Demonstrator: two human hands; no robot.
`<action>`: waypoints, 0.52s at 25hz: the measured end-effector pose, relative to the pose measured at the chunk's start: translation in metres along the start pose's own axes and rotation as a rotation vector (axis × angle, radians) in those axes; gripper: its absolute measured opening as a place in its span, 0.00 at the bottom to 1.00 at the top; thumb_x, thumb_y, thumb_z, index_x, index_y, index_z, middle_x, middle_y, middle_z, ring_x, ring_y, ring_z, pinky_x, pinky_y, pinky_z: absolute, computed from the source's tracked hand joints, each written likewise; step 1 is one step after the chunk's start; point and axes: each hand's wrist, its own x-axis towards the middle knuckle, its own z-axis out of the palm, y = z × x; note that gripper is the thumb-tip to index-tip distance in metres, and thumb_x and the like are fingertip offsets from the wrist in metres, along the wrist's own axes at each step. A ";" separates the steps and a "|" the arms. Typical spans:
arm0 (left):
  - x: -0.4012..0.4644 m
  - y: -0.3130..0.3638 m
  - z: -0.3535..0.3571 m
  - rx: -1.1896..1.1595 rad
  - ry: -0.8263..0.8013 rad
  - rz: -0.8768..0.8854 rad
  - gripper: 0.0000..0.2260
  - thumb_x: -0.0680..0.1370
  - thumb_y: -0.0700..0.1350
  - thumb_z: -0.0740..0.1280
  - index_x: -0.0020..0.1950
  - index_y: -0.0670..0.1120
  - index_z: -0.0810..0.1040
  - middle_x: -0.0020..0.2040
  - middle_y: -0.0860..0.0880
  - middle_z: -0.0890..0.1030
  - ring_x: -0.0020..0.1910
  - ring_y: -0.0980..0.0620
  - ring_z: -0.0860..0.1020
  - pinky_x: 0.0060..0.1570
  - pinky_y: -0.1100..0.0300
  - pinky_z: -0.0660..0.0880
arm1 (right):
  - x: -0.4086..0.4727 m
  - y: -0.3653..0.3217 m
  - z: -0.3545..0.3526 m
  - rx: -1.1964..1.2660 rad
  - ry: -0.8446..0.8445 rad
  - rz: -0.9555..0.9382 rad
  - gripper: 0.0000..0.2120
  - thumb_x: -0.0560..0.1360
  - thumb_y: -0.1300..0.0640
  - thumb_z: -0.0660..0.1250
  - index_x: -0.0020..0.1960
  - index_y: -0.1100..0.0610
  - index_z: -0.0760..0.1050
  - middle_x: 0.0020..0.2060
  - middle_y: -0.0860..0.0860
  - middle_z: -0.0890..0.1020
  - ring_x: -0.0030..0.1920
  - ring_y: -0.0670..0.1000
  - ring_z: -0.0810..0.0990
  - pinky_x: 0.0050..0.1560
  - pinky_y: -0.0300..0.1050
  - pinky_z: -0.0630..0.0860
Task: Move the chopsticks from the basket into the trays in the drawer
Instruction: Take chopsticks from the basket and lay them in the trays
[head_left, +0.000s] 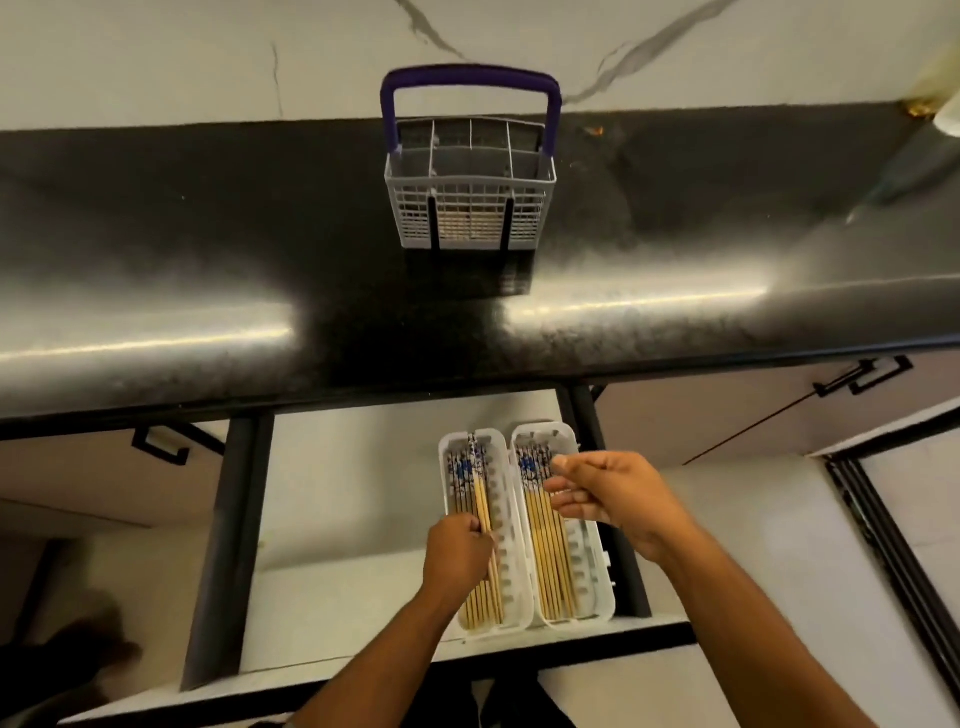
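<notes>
A grey cutlery basket with a purple handle stands on the dark countertop; pale sticks show faintly through its front grid. Below it the drawer is pulled out with two white trays side by side. The left tray and the right tray each hold several bamboo chopsticks with blue-and-white patterned tops. My left hand grips a chopstick over the left tray, its patterned end pointing away from me. My right hand hovers over the right tray with fingers relaxed, holding nothing.
The glossy black countertop overhangs the drawer's back. Closed cabinet fronts with black handles flank the drawer. The drawer's white floor lies bare left of the trays. A marble wall rises behind the basket.
</notes>
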 end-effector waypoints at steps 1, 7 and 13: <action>0.003 0.001 0.005 0.035 -0.009 -0.014 0.09 0.76 0.37 0.68 0.35 0.41 0.79 0.36 0.43 0.82 0.32 0.48 0.82 0.33 0.55 0.83 | -0.006 0.009 -0.004 0.038 0.016 0.022 0.12 0.76 0.55 0.70 0.54 0.63 0.82 0.44 0.58 0.87 0.41 0.53 0.86 0.47 0.46 0.83; 0.028 0.008 0.027 0.098 -0.061 -0.091 0.06 0.76 0.42 0.72 0.39 0.43 0.80 0.42 0.44 0.84 0.39 0.46 0.85 0.41 0.50 0.84 | -0.030 0.031 -0.021 0.162 0.093 0.064 0.17 0.71 0.52 0.70 0.54 0.62 0.82 0.45 0.60 0.87 0.45 0.57 0.86 0.52 0.51 0.83; 0.037 0.012 0.032 0.124 -0.097 -0.131 0.04 0.76 0.43 0.72 0.44 0.43 0.80 0.43 0.44 0.85 0.39 0.47 0.86 0.42 0.49 0.84 | -0.026 0.033 -0.027 0.182 0.132 0.078 0.11 0.76 0.56 0.68 0.55 0.62 0.82 0.45 0.60 0.87 0.45 0.58 0.86 0.51 0.50 0.83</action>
